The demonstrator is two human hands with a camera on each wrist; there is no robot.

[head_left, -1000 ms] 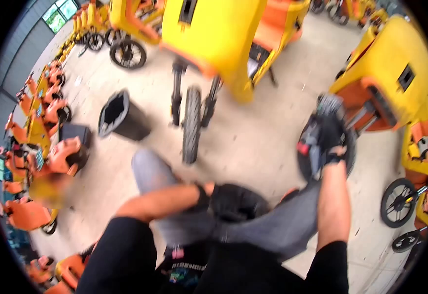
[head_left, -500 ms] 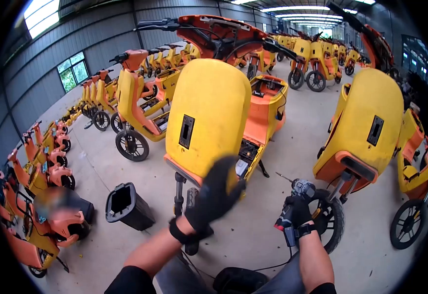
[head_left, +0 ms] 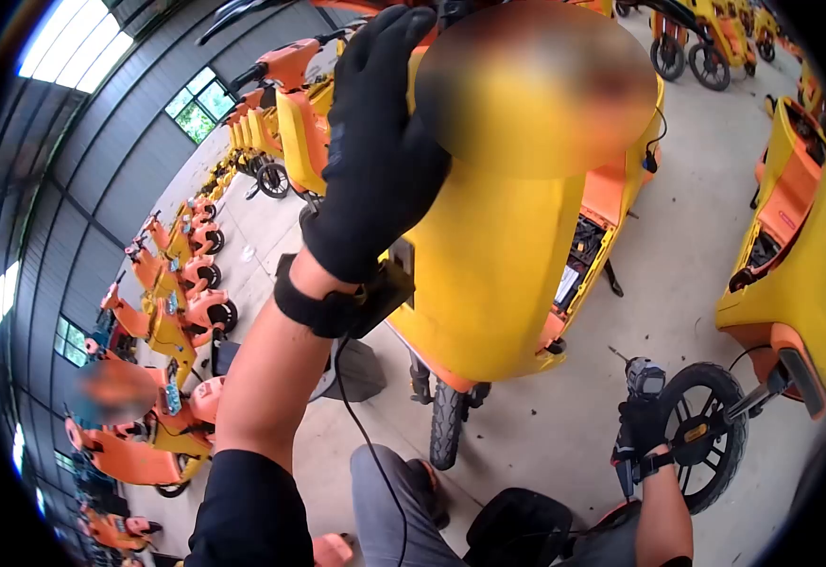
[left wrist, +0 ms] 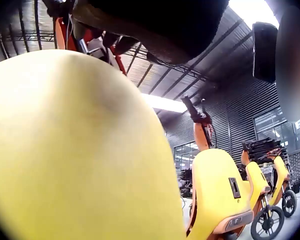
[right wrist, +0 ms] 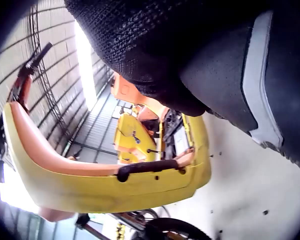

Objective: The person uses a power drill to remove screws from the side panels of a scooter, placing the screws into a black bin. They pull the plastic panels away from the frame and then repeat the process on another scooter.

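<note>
My left hand [head_left: 380, 151], in a black glove, is raised beside the upper part of an electric scooter's yellow front panel [head_left: 489, 293]. Its fingers extend upward, nearly straight. In the left wrist view, dark gloved fingers [left wrist: 125, 44] show above the panel's top edge, close to the handlebar area. Low on the right, my gloved right hand [head_left: 642, 425] grips a cordless drill [head_left: 645, 378], its bit pointing up and to the left. The right wrist view shows the dark glove [right wrist: 135, 50] and part of the drill's body with a grey stripe [right wrist: 260, 85].
A second yellow scooter [head_left: 791, 293] stands at the right, its front wheel [head_left: 706, 435] beside the drill. A dark bin [head_left: 361, 369] is partly behind my left forearm. A black container [head_left: 517, 529] lies between my legs. A cable [head_left: 366, 425] hangs from the left wrist.
My left hand has risen from the lap, past the panel's front, to its upper part. The right hand keeps hold of the drill low at the right. The head view has tilted.
</note>
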